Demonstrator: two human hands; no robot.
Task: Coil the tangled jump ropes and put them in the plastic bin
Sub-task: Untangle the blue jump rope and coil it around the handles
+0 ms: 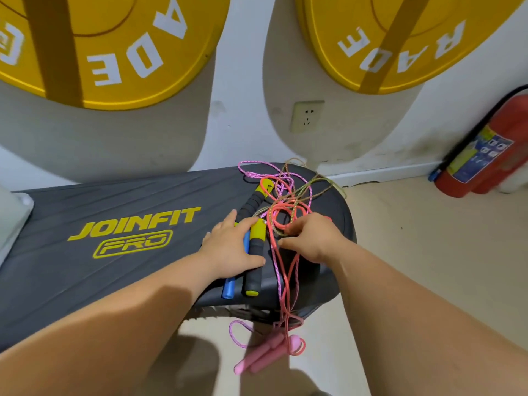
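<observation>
A tangle of jump ropes [285,201] in pink, orange-red and olive cord lies on the right end of a black padded bench [114,267]. My left hand [231,247] rests on a black-and-yellow handle [254,270] and a blue handle [228,288], thumb against the black foam. A second black-and-yellow handle [257,200] points away beyond it. My right hand [311,238] has its fingers curled into the cords, pinching them. Pink and orange cords hang over the bench's front edge, ending in two pink handles [257,358] near the floor.
Two big yellow weight plates [114,52] [400,44] lean on the white wall behind the bench. A red fire extinguisher [485,155] lies at the right wall. A wall socket [307,115] sits between the plates. A pale object [13,212] shows at the left edge. Beige floor lies to the right.
</observation>
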